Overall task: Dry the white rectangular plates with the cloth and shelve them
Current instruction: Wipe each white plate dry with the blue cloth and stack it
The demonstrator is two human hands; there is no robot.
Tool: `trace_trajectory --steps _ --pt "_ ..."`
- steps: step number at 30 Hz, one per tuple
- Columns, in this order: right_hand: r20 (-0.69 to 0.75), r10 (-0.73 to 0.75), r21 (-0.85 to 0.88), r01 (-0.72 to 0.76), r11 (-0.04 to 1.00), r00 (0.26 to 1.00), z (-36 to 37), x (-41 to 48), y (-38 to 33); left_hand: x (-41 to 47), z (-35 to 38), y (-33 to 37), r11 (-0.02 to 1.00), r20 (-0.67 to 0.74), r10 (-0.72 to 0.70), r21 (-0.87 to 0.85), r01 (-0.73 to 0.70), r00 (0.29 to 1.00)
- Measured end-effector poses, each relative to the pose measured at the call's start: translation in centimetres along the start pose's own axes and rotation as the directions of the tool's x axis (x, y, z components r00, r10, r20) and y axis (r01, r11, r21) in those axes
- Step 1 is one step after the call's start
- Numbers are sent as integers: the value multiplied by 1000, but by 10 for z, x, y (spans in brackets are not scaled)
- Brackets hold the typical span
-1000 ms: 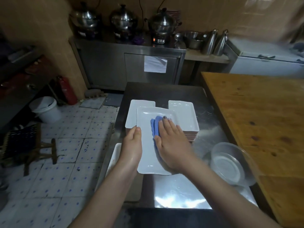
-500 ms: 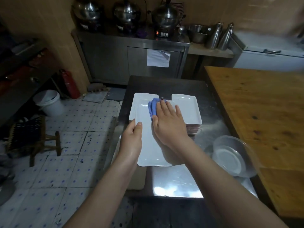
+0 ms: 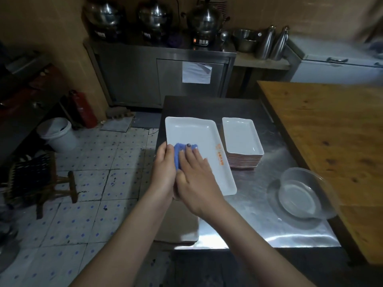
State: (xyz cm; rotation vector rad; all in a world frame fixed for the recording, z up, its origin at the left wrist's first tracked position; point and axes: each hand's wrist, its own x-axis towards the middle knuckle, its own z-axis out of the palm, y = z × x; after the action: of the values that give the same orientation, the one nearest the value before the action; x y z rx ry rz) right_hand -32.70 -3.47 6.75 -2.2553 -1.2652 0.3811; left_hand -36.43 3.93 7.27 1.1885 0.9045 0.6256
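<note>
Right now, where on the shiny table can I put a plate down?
Bare steel: the near edge beside the clear bowl, and the far end behind the plate stack. The crowded part: left hand, right hand, cloth, plate.

The plate sits left of the stack on the table; the cloth lies on it; the bowl nearer, right.
</note>
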Motion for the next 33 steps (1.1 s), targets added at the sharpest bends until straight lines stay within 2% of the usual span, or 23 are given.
trace_trajectory --steps 4,9,16,20,27,33 --pt "76 -84 35 82 996 994 -5 -10 -5 6 -7 3 998 41 -36 -43 38 998" --pt "143 -174 -138 194 971 974 -8 -34 1 14 -18 7 997 59 -79 14 79 995" --pt "63 49 -417 -18 909 997 -18 -31 33 18 -19 11 993 62 -61 106 54 996" --pt "-39 41 -505 -55 861 998 -19 -2 48 18 -16 8 992 69 -59 119 51 996" --pt "-84 107 -501 -135 855 991 -21 59 56 8 -9 -5 986 118 -91 148 74 989" --pt "-50 119 -426 -129 896 992 -7 25 42 16 -21 0 988 72 -82 135 72 994"
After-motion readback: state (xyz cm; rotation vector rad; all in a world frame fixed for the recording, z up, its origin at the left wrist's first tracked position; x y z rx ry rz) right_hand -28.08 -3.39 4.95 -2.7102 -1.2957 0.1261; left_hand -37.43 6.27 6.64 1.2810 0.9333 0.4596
